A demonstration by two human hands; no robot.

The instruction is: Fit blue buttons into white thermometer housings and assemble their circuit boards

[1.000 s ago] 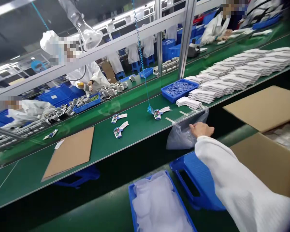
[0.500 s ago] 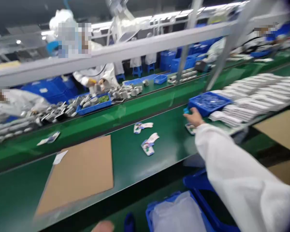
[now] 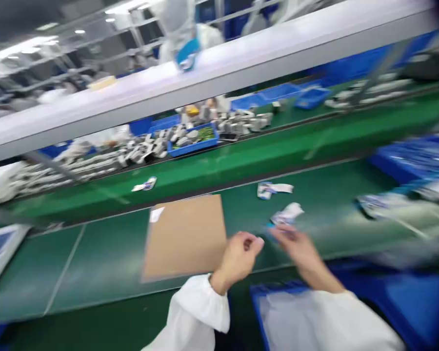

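My left hand [image 3: 239,257] is raised over the green conveyor belt [image 3: 106,248], its thumb and fingertips pinched together; whatever may be between them is hidden. Just to its right, my right hand [image 3: 300,247] is blurred by motion, with its fingers closed on a small light-blue piece [image 3: 269,225]. Right behind those fingers lies a white and blue part [image 3: 287,213] on the belt. A similar part [image 3: 274,189] rests a little farther back. The two hands are close but apart.
A brown cardboard sheet [image 3: 186,239] lies on the belt left of my hands. At right are a blue tray [image 3: 420,156] of blue pieces and blurred white parts [image 3: 398,204]. A lined blue bin [image 3: 258,312] stands below. A metal rail [image 3: 205,73] crosses ahead; another line holds grey parts.
My right hand has come left from beside the blue tray, carrying the small blue piece. My left hand has risen from the bottom edge to over the belt. The view has swung left.
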